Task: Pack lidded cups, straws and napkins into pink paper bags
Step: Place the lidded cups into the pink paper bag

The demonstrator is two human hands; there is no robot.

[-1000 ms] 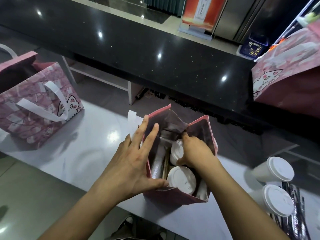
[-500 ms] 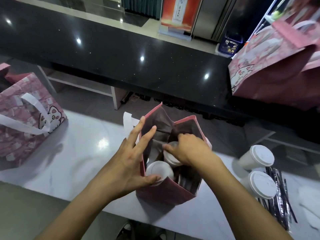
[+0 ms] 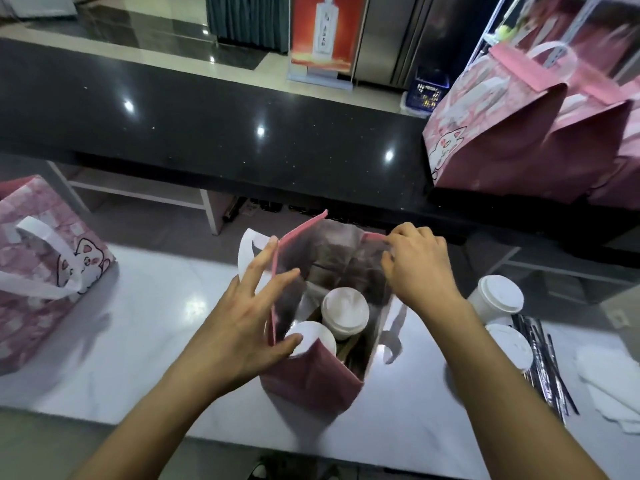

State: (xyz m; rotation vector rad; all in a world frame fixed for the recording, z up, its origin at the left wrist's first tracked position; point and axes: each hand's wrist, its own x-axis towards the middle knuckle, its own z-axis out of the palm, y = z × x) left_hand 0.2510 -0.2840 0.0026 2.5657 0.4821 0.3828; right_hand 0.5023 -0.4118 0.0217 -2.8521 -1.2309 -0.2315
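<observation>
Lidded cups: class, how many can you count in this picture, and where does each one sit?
4. Two stand inside the open pink bag: near cup, far cup. Two stand on the white counter, right of the bag: and. Other bags may hide more.

Four lidded cups [image 3: 344,313], three pink bags [image 3: 311,382], two hands [image 3: 242,323].

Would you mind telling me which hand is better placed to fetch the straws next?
Probably the right hand: the straws lie on its side, beside the open bag, while the left hand steadies that bag's opposite wall.
</observation>
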